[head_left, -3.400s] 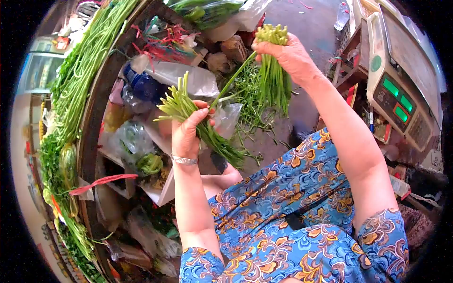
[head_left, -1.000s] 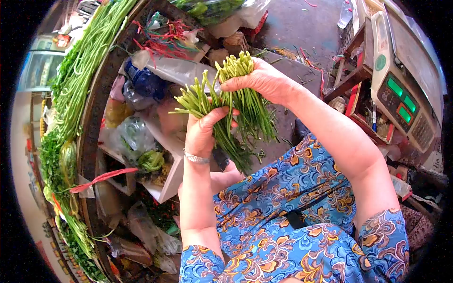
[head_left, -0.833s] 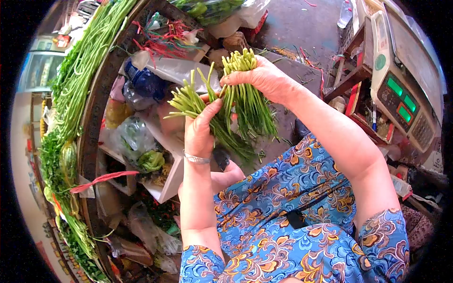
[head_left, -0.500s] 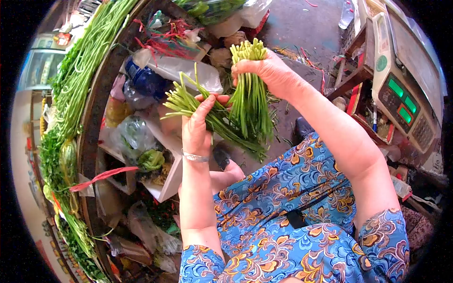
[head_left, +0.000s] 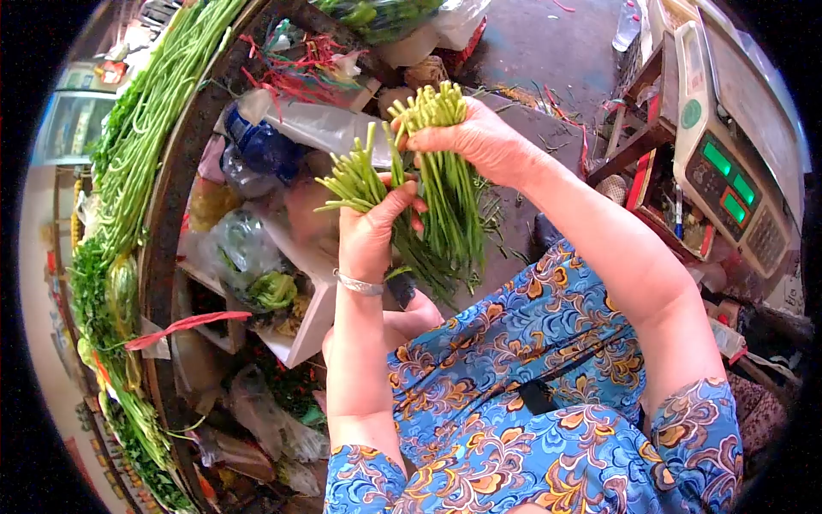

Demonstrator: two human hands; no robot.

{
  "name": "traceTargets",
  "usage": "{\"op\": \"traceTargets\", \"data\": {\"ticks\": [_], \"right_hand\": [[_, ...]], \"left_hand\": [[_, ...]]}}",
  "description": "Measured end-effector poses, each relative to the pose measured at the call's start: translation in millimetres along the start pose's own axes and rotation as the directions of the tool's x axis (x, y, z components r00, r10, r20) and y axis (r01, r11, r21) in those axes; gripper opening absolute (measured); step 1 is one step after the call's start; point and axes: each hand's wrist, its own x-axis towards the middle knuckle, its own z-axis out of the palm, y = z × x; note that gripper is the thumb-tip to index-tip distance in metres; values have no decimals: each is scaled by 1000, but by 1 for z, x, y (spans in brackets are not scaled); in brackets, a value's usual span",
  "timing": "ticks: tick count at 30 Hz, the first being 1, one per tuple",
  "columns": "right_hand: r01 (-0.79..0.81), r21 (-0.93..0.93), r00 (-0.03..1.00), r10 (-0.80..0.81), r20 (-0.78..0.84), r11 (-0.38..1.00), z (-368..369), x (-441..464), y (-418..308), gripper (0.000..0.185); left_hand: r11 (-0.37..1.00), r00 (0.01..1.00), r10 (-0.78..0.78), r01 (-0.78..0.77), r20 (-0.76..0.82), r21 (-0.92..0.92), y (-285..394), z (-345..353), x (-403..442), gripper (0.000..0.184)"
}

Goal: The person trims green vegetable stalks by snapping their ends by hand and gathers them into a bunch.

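My right hand (head_left: 479, 141) is closed around a thick bunch of thin green vegetable stems (head_left: 451, 197), with the pale cut ends bristling above the thumb and the darker lengths hanging down. A smaller bunch of the same stems (head_left: 355, 177) is gripped in my left hand (head_left: 370, 230), its cut ends leaning up and to the left. Below the hands the two bunches overlap, and their lower ends mix. A silver bangle (head_left: 358, 284) circles the left wrist. Parts of the left fingers are hidden behind the stems.
On the left, a curved counter edge (head_left: 163, 283) carries long green beans (head_left: 141, 180) and leafy greens. Beneath it lie plastic bags (head_left: 244, 244), a white foam box (head_left: 308, 330) and red plastic strips (head_left: 304, 73). A scale (head_left: 728, 184) with lit green displays stands at right.
My right hand has shifted left and slightly down, bringing its bunch closer to the left one. The stems in my left hand now point more upright.
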Motion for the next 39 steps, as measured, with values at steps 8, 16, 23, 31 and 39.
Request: {"op": "traceTargets", "data": {"ticks": [8,16,23,31,39], "right_hand": [[-34,-104,998,40,54,994,6,-3,-2,20],[158,140,978,-135,-160,977,-32,6,-29,23],[275,155,954,-249,-164,949,-62,0,-46,26],[203,336,976,-161,-149,920,-75,-4,-58,22],[202,-242,937,-259,-234,949,-54,-1,-35,18]], "left_hand": [[998,997,-13,17,79,-54,-6,2,-1,13],[998,999,-19,18,27,60,9,-13,-4,26],[996,990,56,-46,-126,82,14,-52,-8,24],[991,932,124,-99,-339,91,6,-91,2,18],[987,981,118,-99,-153,123,11,-55,-2,18]]}}
